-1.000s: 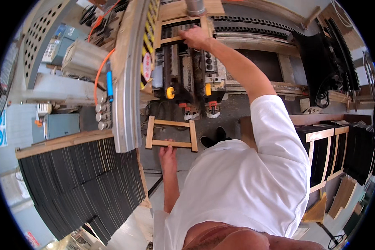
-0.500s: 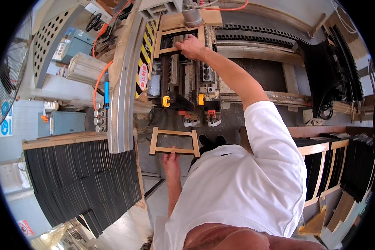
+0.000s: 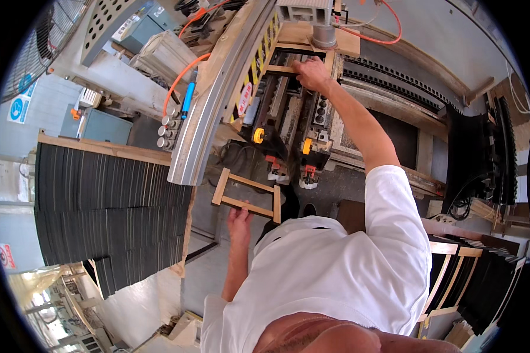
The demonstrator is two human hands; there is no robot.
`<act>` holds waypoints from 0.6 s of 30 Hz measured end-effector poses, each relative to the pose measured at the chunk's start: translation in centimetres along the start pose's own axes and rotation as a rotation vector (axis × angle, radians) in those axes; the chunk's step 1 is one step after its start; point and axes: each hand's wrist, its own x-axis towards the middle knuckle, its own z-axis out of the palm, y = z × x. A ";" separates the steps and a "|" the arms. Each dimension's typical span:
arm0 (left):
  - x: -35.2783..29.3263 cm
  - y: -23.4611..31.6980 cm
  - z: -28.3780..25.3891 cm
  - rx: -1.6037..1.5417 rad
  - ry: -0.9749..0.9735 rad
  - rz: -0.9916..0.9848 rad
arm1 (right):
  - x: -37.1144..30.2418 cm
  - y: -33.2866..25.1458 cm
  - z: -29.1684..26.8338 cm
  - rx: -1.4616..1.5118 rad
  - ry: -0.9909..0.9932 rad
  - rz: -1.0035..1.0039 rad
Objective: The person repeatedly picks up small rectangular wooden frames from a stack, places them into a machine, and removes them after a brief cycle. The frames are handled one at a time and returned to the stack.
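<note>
My left hand [image 3: 239, 221] grips the near rail of a small rectangular wooden frame [image 3: 252, 207], thumb and fingers closed on it. This frame hangs in the air in front of my body, its middle open. Farther off, my right hand [image 3: 313, 73] reaches into the machine and is closed on the near rail of a second wooden frame [image 3: 281, 69]. That frame lies across the machine's rails [image 3: 264, 112], under a grey cylindrical head [image 3: 323, 37]. My right fingertips are partly hidden behind the hand.
A tall stack of black strips [image 3: 115, 206] stands on the left. The machine's long metal beam [image 3: 209, 112] runs beside it. Yellow knobs [image 3: 307, 146] and red clamps stick out at the machine's near end. Wooden frames with black panels [image 3: 453, 279] stand at right.
The whole view has turned, so the machine sits farther right in the picture. The frame in my left hand is tilted a little more. Both hands keep their holds.
</note>
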 end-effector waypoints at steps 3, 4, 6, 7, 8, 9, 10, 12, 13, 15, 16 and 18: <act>-0.7 -0.3 -1.5 0.035 0.026 0.054 | 0.0 -0.4 -0.4 0.028 -0.071 0.050; -1.2 0.5 -1.5 0.059 0.049 0.066 | 0.1 -0.3 -0.4 0.048 -0.069 0.059; -2.0 1.2 -2.7 0.125 0.082 0.121 | -0.1 -0.7 0.0 0.021 -0.051 0.084; -2.9 2.3 -2.8 0.160 0.086 0.186 | 0.0 -0.9 0.0 0.007 -0.039 0.095; -4.3 4.1 -2.5 0.194 0.094 0.250 | 0.0 -0.9 -0.1 0.029 -0.027 0.075; -5.2 5.1 -2.8 0.228 0.107 0.314 | -0.1 -1.1 -0.2 0.031 -0.024 0.078; -6.0 5.6 -4.3 0.215 0.094 0.408 | 0.1 -1.6 -0.2 0.027 -0.037 0.068; -8.7 8.3 -5.1 0.243 0.153 0.488 | 0.3 -1.9 -0.4 -0.011 -0.077 0.098; -10.3 10.1 -5.4 0.256 0.192 0.533 | 0.1 -2.0 -0.9 -0.040 -0.097 0.133; -13.5 13.3 -7.1 0.270 0.271 0.636 | 0.4 -1.8 0.0 -0.047 -0.088 0.191; -15.2 14.9 -8.1 0.280 0.326 0.691 | 0.5 -2.1 -0.1 -0.044 -0.102 0.201; -17.8 18.2 -10.3 0.265 0.427 0.826 | 0.2 0.3 1.3 -0.090 0.026 0.142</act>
